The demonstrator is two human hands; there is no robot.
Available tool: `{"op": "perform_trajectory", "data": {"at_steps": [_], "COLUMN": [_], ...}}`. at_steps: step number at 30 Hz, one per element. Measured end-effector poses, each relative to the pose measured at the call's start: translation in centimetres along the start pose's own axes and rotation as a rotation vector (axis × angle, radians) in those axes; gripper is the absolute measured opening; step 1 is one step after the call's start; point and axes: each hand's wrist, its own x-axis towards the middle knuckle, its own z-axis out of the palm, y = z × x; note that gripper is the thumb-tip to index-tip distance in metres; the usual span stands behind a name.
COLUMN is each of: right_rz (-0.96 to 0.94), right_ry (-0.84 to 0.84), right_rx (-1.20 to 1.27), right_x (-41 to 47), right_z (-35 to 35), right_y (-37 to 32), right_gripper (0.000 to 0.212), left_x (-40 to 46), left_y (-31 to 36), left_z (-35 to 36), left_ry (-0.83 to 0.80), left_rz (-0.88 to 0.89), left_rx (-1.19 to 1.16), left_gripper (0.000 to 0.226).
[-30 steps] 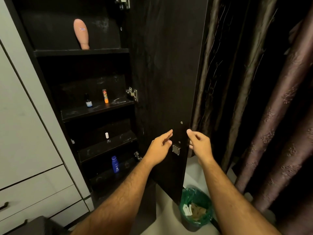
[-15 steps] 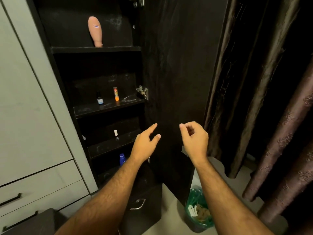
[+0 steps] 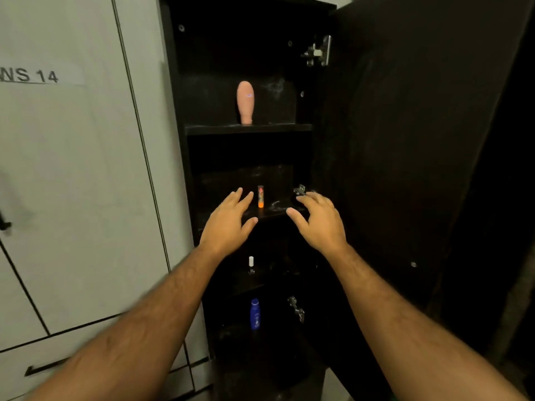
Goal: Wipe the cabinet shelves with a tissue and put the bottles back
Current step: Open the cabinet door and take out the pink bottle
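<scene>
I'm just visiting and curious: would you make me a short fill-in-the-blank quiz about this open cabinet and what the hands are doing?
1. The pink bottle stands on the ____ shelf.
2. The bottle on the lowest shelf is ____ in colour.
3. The orange-tipped tube stands between the left hand and the ____ hand.
4. Both hands hold ____.

Missing words: top; blue; right; nothing

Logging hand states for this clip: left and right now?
Left hand: open, holding nothing.
Right hand: open, fingers loosely bent, holding nothing.
</scene>
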Motion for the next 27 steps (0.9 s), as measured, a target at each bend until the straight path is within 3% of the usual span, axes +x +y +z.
{"op": "perform_trajectory", "data": {"at_steps": [7,16,27], "right_rz": [-0.041,-0.114,-0.111], "right_ry": [-0.011,0.125,0.093], "right_rx": [-0.125,-0.124,0.026], "right_x": [7.1,16.4,27.4], "right_z": [0.0,-1.9,-3.0], "right_y": [-4.8,-7.3,-6.8], "right_gripper": [0.063,0.059,0.046], "left_x": [5.8,13.4,22.2], "left_y": [-2.8,-1.6,-1.6], "left_z": [-5.1,-10.3,-11.6], "left_ry": [0.051,0.198,0.282], "left_rz": [0.064,0.195,0.0], "left_rx": [0.102,0.24,0.152], "left_gripper": [0.065,0.065,0.059]}}
